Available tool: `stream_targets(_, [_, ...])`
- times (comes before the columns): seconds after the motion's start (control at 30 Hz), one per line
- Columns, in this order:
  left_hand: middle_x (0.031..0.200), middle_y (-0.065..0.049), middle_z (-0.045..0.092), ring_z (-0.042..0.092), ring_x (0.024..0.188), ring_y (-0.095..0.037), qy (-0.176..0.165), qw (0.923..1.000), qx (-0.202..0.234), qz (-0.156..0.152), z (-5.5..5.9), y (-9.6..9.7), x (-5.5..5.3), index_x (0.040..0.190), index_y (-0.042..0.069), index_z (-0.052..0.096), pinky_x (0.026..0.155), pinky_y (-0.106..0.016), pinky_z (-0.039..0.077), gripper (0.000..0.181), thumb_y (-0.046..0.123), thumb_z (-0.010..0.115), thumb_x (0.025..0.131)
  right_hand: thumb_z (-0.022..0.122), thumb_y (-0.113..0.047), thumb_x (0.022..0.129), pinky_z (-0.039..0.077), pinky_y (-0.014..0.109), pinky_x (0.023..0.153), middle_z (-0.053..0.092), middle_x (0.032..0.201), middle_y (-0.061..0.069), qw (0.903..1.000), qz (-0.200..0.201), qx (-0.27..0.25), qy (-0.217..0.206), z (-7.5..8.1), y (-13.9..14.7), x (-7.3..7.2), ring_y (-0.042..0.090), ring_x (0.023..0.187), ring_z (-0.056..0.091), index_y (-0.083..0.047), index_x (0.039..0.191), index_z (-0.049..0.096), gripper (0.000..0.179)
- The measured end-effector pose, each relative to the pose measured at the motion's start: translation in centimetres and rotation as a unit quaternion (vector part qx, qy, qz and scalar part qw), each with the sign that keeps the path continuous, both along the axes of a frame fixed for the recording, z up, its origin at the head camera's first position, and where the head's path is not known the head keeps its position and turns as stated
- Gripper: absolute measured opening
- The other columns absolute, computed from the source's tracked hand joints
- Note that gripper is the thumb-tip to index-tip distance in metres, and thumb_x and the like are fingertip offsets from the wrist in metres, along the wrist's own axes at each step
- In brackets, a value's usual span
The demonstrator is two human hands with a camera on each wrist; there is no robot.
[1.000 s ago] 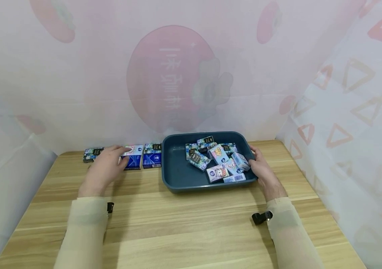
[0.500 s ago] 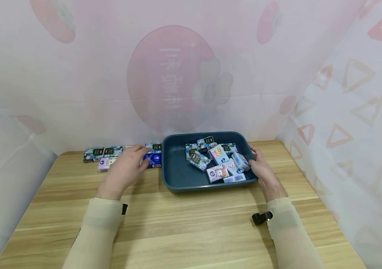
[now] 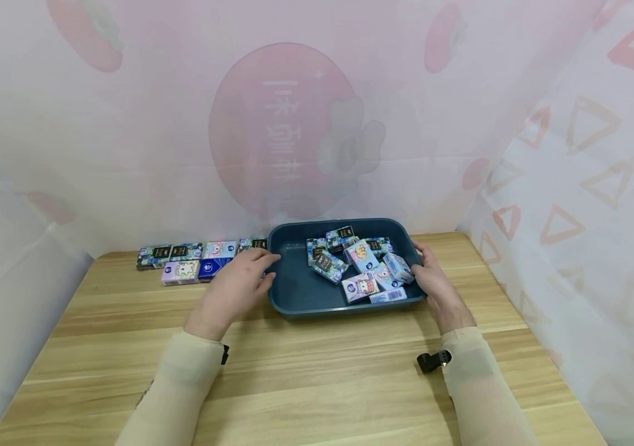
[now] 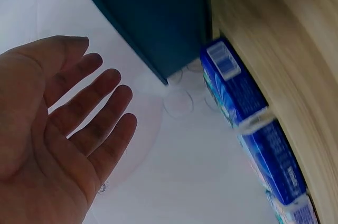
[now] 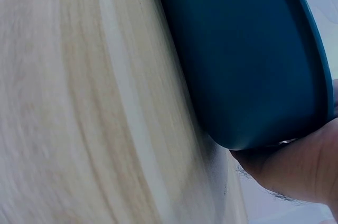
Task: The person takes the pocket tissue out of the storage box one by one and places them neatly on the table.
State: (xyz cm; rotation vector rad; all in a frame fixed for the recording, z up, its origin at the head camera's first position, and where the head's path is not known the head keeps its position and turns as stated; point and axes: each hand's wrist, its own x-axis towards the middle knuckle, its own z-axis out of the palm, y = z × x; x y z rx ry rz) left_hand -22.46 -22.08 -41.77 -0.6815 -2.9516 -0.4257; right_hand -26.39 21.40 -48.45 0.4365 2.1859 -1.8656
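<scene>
A dark teal tray (image 3: 297, 288) stands near the back of the table, with several small tissue packs (image 3: 362, 256) lying jumbled in its right half. My left hand (image 3: 237, 285) hovers at the tray's left rim, fingertips overlapping that rim in the head view. Its fingers are spread and loosely bent around nothing, as the left wrist view shows my palm (image 4: 68, 134) bare. At the opposite end my right hand (image 3: 439, 288) grips the tray's right side, thumb at the rim. The right wrist view shows that hand (image 5: 301, 166) against the tray's outer wall (image 5: 237, 76).
Left of the tray, tissue packs stand in two rows against the backdrop: flowered packs (image 3: 185, 251) behind, a lilac pack (image 3: 180, 272) and blue packs (image 4: 235, 84) in front. My left hand partly covers them. A printed cloth (image 3: 171, 124) walls the wooden table (image 3: 317, 384).
My left hand has moved right along the rows of tissue packs to the tray's left rim, uncovering the packs at the left. My right hand and the tray have stayed put.
</scene>
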Motion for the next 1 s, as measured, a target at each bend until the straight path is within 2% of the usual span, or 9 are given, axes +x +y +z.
stream_targets(0.3, [0.154,-0.018,0.076,0.076,0.139,-0.040,0.009,0.9994,-0.022,-0.027,-0.8,2.0,0.7,0.157,0.007,0.073,0.116,-0.056,0.068,0.044,0.023,0.077,0.116,0.034,0.000,0.118,0.033,0.055,0.138,0.025,0.193,0.022,1.0000,0.005,0.000,0.007,0.2,-0.1,0.0,0.040,0.163,0.037,-0.029,0.191,0.014,0.081])
stream_targets(0.57, [0.158,-0.016,0.075,0.074,0.145,-0.038,-0.009,0.9988,-0.036,-0.032,-1.4,3.6,0.9,0.159,0.009,0.072,0.124,-0.056,0.063,0.046,0.027,0.077,0.116,0.035,0.000,0.118,0.032,0.055,0.138,0.026,0.193,0.021,1.0000,0.004,0.001,0.004,0.3,-0.3,0.0,0.040,0.164,0.036,-0.030,0.190,0.016,0.081])
stream_targets(0.83, [0.163,-0.015,0.072,0.071,0.151,-0.037,-0.038,0.9977,-0.033,-0.045,-1.6,6.0,0.6,0.162,0.012,0.071,0.129,-0.057,0.060,0.047,0.028,0.075,0.118,0.035,-0.001,0.119,0.032,0.057,0.139,0.024,0.195,0.020,1.0000,-0.003,0.001,-0.004,0.2,-0.2,0.1,0.039,0.165,0.036,-0.032,0.190,0.016,0.080])
stream_targets(1.0, [0.167,-0.014,0.070,0.069,0.154,-0.036,-0.048,0.9969,-0.034,-0.053,-1.9,7.5,0.0,0.163,0.014,0.070,0.131,-0.056,0.058,0.048,0.030,0.074,0.118,0.035,-0.001,0.119,0.034,0.055,0.136,0.025,0.194,0.020,1.0000,-0.004,0.002,-0.002,0.2,-0.2,0.2,0.039,0.163,0.037,-0.032,0.190,0.016,0.080])
